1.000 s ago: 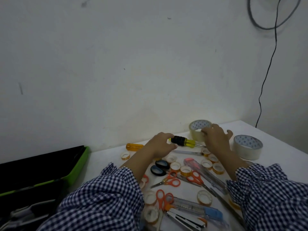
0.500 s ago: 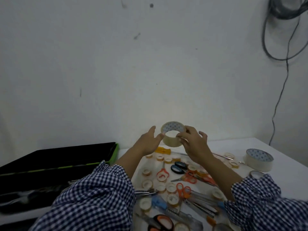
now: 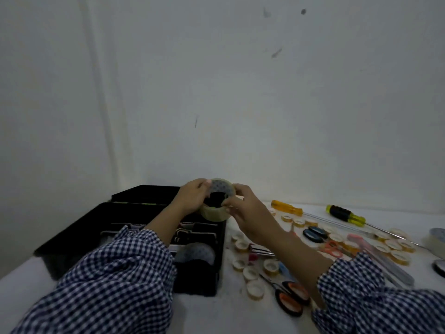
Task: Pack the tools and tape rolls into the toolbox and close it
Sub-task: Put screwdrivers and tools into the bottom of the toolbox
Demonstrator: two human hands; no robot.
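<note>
My left hand (image 3: 192, 197) and my right hand (image 3: 248, 213) both grip a wide clear tape roll (image 3: 216, 208), held in the air over the back right part of the open black toolbox (image 3: 77, 232). Another wide tape roll (image 3: 195, 253) stands inside the box's right compartment. On the white table to the right lie an orange-handled screwdriver (image 3: 286, 207), a yellow-and-black screwdriver (image 3: 344, 214), several small tape rolls (image 3: 242, 245), orange scissors (image 3: 333, 249) and black-and-orange scissors (image 3: 291, 302).
The toolbox lid (image 3: 144, 194) stands open behind the box, against the white wall. A utility knife (image 3: 378, 259) lies among the small rolls. At the right edge, part of another wide tape roll (image 3: 435, 239) shows. My checked sleeves cover the near table.
Both hands carried the wide tape roll from the table's far right side leftward, to above the toolbox. The view swung left, bringing the whole box into sight.
</note>
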